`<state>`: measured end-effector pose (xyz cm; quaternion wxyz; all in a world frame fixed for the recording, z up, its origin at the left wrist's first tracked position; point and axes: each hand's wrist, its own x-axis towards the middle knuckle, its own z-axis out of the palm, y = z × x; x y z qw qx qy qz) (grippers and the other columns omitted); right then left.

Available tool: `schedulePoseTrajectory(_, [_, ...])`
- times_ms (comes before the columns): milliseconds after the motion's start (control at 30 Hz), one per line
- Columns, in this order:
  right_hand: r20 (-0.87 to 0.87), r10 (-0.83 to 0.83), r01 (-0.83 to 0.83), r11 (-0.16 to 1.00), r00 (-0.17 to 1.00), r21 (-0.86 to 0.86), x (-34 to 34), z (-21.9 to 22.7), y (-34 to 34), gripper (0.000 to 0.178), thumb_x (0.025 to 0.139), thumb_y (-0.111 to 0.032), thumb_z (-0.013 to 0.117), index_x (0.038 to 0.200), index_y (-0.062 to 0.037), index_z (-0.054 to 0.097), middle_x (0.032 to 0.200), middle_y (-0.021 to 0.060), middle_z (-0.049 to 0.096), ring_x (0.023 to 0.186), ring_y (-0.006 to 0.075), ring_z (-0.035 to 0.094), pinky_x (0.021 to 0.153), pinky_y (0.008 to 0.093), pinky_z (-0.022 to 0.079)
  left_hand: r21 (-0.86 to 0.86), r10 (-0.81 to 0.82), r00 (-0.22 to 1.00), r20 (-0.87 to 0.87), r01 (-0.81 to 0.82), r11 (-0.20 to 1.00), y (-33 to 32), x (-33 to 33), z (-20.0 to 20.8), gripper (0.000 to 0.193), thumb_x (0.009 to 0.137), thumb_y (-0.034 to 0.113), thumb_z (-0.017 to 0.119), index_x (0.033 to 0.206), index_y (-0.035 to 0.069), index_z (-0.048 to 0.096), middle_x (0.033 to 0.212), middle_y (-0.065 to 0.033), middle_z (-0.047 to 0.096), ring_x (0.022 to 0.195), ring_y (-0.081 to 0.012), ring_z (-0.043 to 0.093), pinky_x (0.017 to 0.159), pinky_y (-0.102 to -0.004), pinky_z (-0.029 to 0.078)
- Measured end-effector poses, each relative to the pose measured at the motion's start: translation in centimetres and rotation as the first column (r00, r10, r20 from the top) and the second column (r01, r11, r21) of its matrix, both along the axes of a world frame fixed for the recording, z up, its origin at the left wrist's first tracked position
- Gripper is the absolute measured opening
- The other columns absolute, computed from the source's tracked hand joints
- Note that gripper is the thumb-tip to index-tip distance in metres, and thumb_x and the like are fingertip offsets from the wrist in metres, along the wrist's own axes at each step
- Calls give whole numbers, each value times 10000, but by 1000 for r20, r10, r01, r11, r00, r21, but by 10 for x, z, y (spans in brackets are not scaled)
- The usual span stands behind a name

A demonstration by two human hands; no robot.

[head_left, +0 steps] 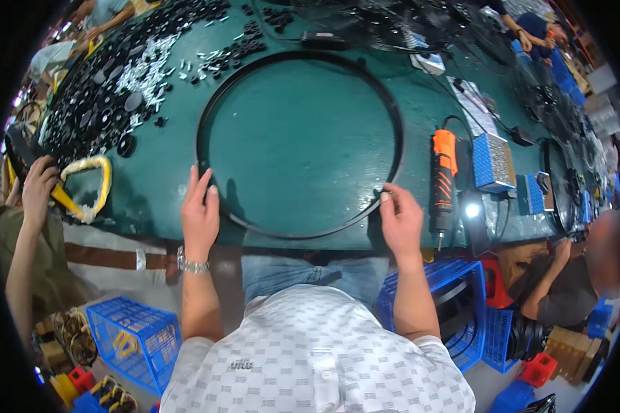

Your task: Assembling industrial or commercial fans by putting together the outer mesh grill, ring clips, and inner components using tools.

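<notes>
Both hands meet a large black ring [255, 76] on the green worktable [296, 144]: left hand [200, 217] open, fingers flat; right hand [401, 220] pinching its rim beside an orange electric screwdriver [443, 179].

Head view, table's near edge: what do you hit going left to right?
Yellow-wrapped loop → left hand on the black ring → right hand at the ring's right side → orange electric screwdriver → blue box.

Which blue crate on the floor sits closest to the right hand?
The blue crate under the right hand, at the table edge; the other blue crate sits left, below the left arm.
</notes>
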<state>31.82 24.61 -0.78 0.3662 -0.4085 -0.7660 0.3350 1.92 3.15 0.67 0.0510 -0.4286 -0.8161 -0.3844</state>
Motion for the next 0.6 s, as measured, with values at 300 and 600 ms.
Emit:
schedulePoseTrajectory(300, [-64,-73,74,997,995,10,-6,-7,6,168,877,-58,616,1026,5,662,770,72,592,616,135,538,556,263,433,17,-53,972,231,50,999,-3,5,-7,388,953,194,547,1284,-8,549,1495,-221,332,1383,-324,346,1085,-376,329])
schedulePoseTrajectory(600, [-166,-78,66,995,983,-78,-5,-16,9,172,883,-47,613,1037,17,656,763,51,578,623,94,511,547,241,413,21,-53,992,117,51,998,-2,7,-12,337,948,155,537,1236,-14,583,1469,-236,368,1321,-351,429,1034,-365,389])
